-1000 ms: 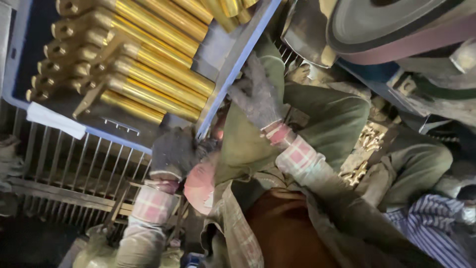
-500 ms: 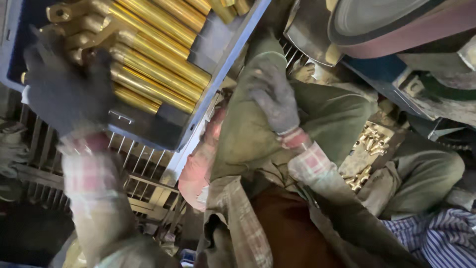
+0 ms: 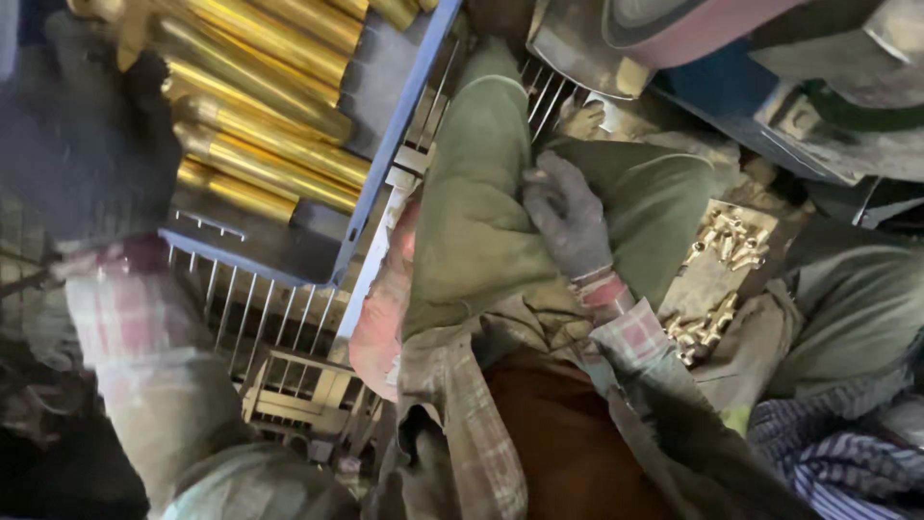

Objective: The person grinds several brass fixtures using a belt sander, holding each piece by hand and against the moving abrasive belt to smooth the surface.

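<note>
Brass rods (image 3: 260, 135) beside left hand (image 3: 82, 144)

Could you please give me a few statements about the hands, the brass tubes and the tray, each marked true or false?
1. The left hand wears a dark glove and reaches over the brass tubes. True.
2. The brass tubes lie in a red round bowl. False: they lie in a blue-rimmed rectangular tray.
3. The right hand rests on the green trouser leg. True.
4. The right hand holds a brass tube. False: it holds no tube and lies apart from the tray.
5. Small brass pieces lie to the right of the right hand. True.
</note>
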